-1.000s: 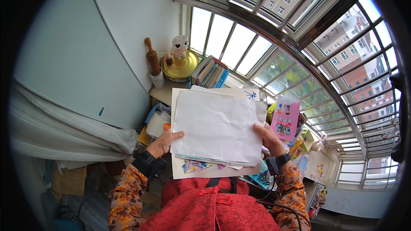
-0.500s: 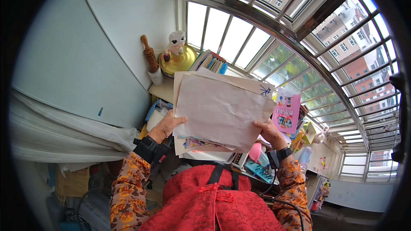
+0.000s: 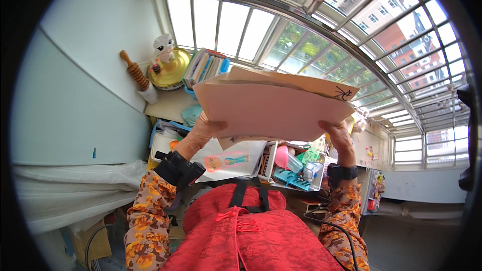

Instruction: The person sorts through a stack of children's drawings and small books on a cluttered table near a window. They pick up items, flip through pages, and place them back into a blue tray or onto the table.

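Being held up near the window, the paper stack is seen above a drawing and a bin, pinched at opposite edges by the left hand and right hand, mid-air handling apparently being in hand and an even grip called for next.

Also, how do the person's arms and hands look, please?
The left sleeve and right sleeve show orange flowers and brown patches. Each wrist has a black strap with a dark box. A dark cable crosses the right sleeve. Left hand and right hand wear no gloves.
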The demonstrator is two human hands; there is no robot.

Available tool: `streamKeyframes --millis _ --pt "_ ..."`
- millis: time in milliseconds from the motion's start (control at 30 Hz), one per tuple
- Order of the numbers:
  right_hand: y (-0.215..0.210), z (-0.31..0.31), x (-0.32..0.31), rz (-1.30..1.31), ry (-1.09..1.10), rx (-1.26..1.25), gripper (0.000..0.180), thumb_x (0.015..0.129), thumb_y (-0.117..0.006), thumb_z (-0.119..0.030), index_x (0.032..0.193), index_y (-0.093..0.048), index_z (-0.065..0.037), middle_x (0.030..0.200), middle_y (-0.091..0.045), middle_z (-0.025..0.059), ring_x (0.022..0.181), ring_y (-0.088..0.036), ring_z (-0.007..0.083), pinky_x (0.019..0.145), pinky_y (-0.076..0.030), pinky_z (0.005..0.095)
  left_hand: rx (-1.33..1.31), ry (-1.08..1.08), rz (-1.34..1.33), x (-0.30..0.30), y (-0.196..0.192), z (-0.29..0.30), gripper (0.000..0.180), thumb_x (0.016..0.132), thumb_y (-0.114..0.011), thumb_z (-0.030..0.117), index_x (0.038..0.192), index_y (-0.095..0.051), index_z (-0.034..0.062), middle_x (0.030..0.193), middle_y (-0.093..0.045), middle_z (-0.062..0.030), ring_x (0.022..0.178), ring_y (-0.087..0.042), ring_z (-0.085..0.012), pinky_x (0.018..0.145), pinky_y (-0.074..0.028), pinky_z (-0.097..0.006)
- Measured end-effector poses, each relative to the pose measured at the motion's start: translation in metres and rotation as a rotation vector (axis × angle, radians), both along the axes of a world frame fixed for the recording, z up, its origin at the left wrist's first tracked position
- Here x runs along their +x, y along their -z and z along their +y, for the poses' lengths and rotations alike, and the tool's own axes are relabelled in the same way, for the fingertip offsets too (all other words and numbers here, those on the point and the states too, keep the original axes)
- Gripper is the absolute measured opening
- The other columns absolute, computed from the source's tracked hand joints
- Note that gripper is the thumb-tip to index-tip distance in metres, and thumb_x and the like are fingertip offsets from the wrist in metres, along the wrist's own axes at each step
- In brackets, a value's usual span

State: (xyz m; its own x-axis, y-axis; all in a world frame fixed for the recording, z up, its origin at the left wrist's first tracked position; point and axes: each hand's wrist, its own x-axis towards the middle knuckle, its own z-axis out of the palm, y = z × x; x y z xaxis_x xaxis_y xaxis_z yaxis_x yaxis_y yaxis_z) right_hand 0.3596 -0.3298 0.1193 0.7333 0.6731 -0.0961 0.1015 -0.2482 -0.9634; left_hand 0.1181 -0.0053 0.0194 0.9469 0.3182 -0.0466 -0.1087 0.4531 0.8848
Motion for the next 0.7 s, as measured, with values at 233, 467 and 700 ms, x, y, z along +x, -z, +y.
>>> streamKeyframes --millis 233,467,700 --pt "0.036 -0.128 -0.009 0.024 0.335 0.082 0.031 0.084 -0.067 0.002 0.114 -0.064 -0.003 0.109 -0.064 0.0022 0.100 -0.059 0.0140 0.087 -0.048 0.0293 0.059 0.232 -0.006 0.068 0.015 -0.087 0.024 0.085 -0.067 0.006 0.109 -0.067 0.0056 0.102 -0.065 0.0013 0.095 -0.057 -0.0081 0.084 -0.049 -0.026" --pt "0.091 -0.217 -0.005 0.034 0.520 0.165 0.029 0.083 -0.067 0.002 0.112 -0.065 -0.003 0.106 -0.066 0.0030 0.097 -0.060 0.0144 0.089 -0.047 0.0300 0.158 0.419 0.007 0.118 0.023 -0.144 0.034 0.081 -0.056 -0.005 0.112 -0.068 0.0012 0.098 -0.065 0.0040 0.092 -0.055 -0.0059 0.082 -0.047 -0.023" --pt "0.132 -0.233 0.006 0.195 0.566 0.120 0.020 0.082 -0.065 -0.002 0.102 -0.065 -0.003 0.095 -0.065 0.0023 0.088 -0.059 0.0129 0.079 -0.047 0.0285 0.242 0.377 0.077 0.128 0.041 -0.163 0.028 0.081 -0.061 0.001 0.108 -0.069 0.0018 0.096 -0.064 0.0035 0.090 -0.055 -0.0062 0.079 -0.048 -0.024"
